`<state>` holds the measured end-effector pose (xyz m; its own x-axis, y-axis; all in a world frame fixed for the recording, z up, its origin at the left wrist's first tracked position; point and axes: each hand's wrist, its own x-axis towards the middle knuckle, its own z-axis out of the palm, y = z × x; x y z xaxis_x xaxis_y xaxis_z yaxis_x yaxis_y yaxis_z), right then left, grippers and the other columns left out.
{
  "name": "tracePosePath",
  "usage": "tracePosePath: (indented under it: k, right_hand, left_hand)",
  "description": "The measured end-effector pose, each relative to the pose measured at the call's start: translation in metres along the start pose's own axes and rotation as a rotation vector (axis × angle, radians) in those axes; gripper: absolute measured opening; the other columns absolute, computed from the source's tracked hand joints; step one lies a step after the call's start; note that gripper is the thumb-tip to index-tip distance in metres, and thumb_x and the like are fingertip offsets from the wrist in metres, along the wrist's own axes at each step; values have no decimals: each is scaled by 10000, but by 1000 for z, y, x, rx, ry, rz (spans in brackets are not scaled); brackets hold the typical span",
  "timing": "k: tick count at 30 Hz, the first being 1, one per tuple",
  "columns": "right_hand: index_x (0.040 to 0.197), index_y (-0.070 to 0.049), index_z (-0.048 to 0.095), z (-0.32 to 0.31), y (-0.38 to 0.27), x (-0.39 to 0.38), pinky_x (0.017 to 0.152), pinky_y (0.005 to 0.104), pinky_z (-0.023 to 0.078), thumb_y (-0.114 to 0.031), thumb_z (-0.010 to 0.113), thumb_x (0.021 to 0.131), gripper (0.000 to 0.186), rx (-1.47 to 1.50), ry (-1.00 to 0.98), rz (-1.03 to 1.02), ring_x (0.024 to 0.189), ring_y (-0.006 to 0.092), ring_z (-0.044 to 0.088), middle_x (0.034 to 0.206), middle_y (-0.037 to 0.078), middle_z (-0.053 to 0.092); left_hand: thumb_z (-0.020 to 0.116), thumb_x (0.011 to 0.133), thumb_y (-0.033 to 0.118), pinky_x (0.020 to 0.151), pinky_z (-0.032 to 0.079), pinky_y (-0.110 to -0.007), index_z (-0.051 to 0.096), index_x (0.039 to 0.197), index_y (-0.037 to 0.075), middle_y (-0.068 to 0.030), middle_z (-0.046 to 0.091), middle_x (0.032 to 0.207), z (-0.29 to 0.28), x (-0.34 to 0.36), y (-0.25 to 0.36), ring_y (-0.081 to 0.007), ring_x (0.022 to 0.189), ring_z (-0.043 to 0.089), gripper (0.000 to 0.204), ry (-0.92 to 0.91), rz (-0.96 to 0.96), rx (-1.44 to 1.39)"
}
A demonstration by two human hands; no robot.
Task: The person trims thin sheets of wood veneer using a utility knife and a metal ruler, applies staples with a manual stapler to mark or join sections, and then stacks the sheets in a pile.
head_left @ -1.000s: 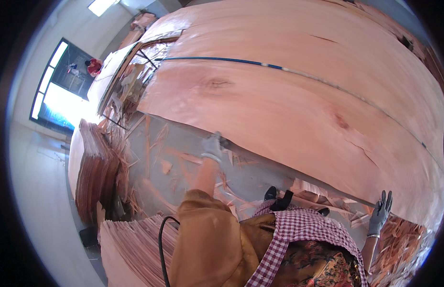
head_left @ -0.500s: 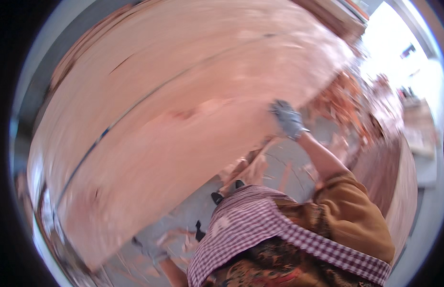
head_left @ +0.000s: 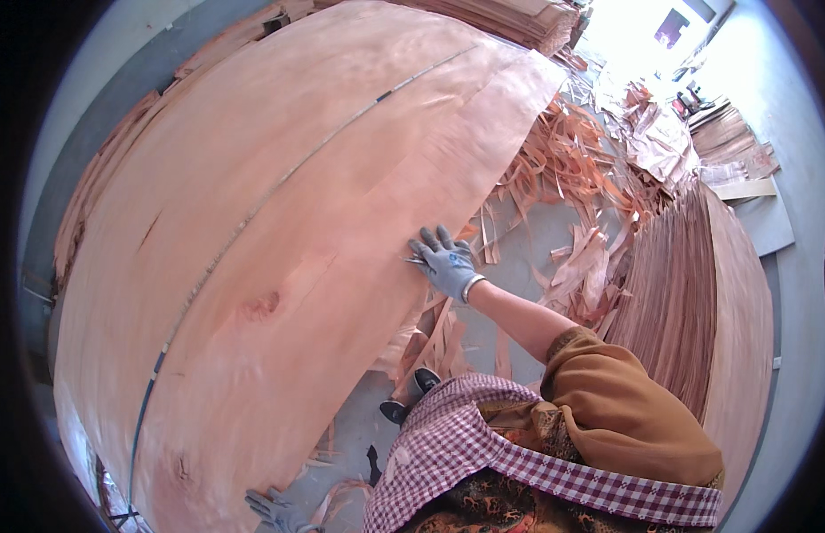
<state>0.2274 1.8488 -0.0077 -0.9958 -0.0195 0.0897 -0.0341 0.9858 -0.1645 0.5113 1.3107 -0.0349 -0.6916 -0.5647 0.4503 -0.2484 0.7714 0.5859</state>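
While hands (head_left: 446, 266) (head_left: 275, 508) lie apart, splayed on pinkish veneer (head_left: 319, 235), blue glove mark (head_left: 453, 258) illegible

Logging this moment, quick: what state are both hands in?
Left hand: open, fingers spread at the wood sheet's edge.
Right hand: open, fingers spread on the wood sheet.
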Motion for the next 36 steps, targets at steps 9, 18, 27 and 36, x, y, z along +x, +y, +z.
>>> tracePosePath:
  k: [9,18,27,36]
  right_hand:
    - [1122,-49,567,23,-33,28,880,383,436,-229,517,861,321,214,84,-409,1035,288,536,1130,136,568]
    - [1131,-125,554,-44,-210,-60,873,430,389,-188,533,829,309,90,-281,-600,1106,247,515,1245,47,531]
    - [1266,-170,503,34,-434,-135,920,434,347,-151,538,835,433,26,-126,-838,1247,303,411,1387,95,407]
    - [1322,-202,450,45,-507,-172,989,482,235,-226,519,871,457,-90,-241,-633,1335,323,269,1432,73,351]
  left_hand:
    - [525,809,414,960,326,-472,440,1269,62,-159,409,1306,-68,27,6,-333,1183,399,585,-332,-37,767]
    - [517,821,421,983,336,-429,439,1282,70,-149,423,1324,-84,36,-1,-342,1174,440,584,-495,-118,429]
    - [466,872,385,1086,155,-481,364,1363,97,-100,341,1425,-188,22,-199,-293,1320,296,578,-151,-116,606]
    - [408,900,342,1095,84,-514,346,1369,77,-92,330,1433,-270,34,-324,-273,1339,271,542,-191,-288,706]
